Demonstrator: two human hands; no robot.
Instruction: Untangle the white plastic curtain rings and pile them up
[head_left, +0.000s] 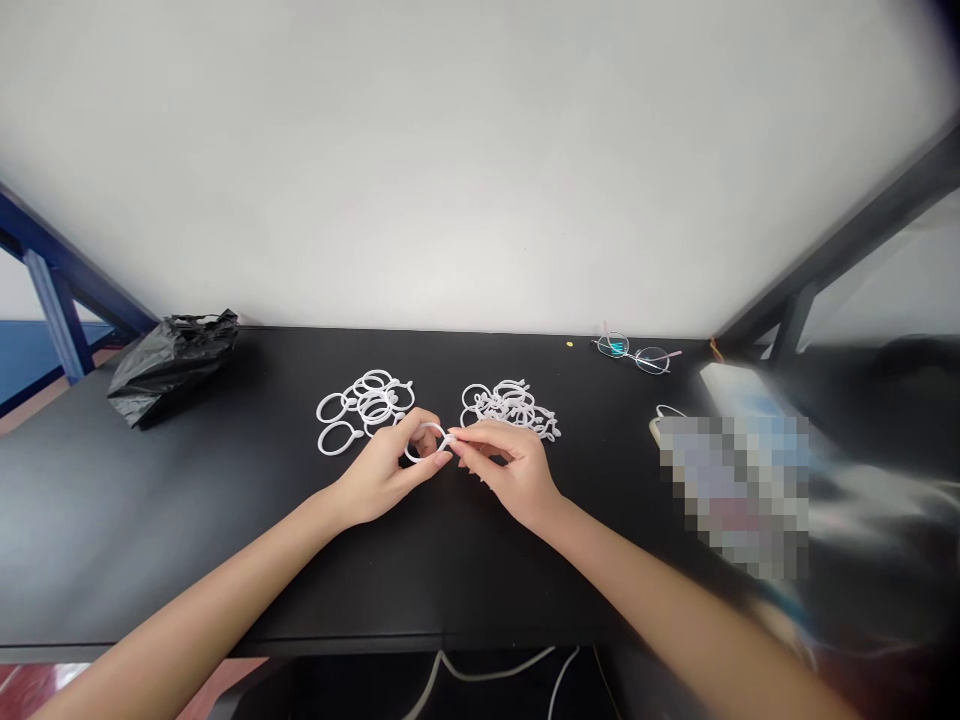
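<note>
Above the black table, my left hand point(390, 465) is closed around a white plastic ring point(411, 455), which looks like a curtain ring. My right hand point(510, 465) pinches at the small end piece on the ring's right side, its fingertips meeting those of the left hand. Just beyond my left hand lies a loose pile of white rings point(341, 437), some with small tabs. A second pile of white rings and small pieces point(517, 405) lies behind my right hand, partly hidden by it. The exact part between my right fingertips is too small to make out.
A crumpled black plastic bag point(176, 360) sits at the table's far left. Eyeglasses point(634, 353) lie at the back right, near a small yellow bit point(570, 344). A blurred-out phone-like object point(727, 490) and a white box point(739, 390) are at the right. Cables point(495, 677) hang below the front edge.
</note>
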